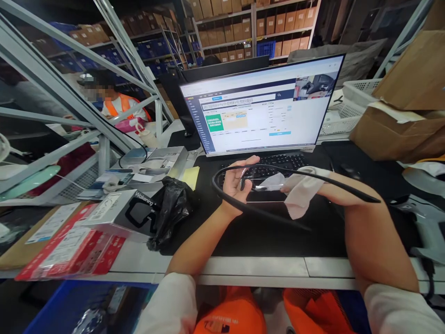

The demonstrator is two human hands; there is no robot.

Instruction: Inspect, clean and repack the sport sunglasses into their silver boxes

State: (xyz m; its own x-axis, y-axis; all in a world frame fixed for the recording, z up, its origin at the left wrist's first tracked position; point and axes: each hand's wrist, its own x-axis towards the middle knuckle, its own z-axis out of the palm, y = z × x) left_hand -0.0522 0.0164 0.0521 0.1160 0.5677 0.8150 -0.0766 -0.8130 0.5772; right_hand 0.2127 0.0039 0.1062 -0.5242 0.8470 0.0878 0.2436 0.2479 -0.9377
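Note:
My left hand (pixel 233 183), its fingers and thumb curled, grips one end of a clear, glossy piece (pixel 269 182) with a small dark part near the thumb. I cannot make out its kind. In my right hand (pixel 330 185), seen partly behind it, is a white wiping cloth (pixel 303 195), which hangs down by the other end of the clear piece. A thin black curved band (pixel 239 202) with two tapering ends loops in front of my left hand and my right forearm. Whether it is joined to the clear piece cannot be told.
A monitor (pixel 253 116) and keyboard (pixel 281 162) stand behind my hands. Left are a black plastic bag (pixel 174 208), a silver box (pixel 120 215) and a red parcel (pixel 74 248). At right lie a barcode scanner (pixel 422 220) and cartons (pixel 392 130). A co-worker (pixel 123 104) sits beyond the frame.

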